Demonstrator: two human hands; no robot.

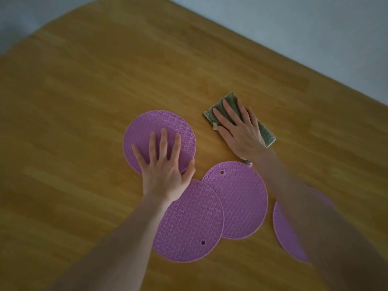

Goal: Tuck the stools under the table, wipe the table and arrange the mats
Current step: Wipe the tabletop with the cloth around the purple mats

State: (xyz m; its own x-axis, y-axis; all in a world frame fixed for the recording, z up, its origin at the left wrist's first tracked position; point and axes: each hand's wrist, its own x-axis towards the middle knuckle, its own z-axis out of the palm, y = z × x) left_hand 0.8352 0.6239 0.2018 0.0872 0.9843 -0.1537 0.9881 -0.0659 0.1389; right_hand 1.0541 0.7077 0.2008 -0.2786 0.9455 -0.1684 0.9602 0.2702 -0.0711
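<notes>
Head view — four round purple scale-patterned mats

Dim, flat light; soft focus, motion blur on right forearm.

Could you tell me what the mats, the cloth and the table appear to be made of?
Mats: probably silicone, matte purple, moulded with a fine scale relief and a punched hole.
Cloth: a soft textile, perhaps microfibre; grey-green, nubbly, folded.
Table: wood or wood veneer, golden with a low sheen; the grain runs in plank-like strips.
</notes>
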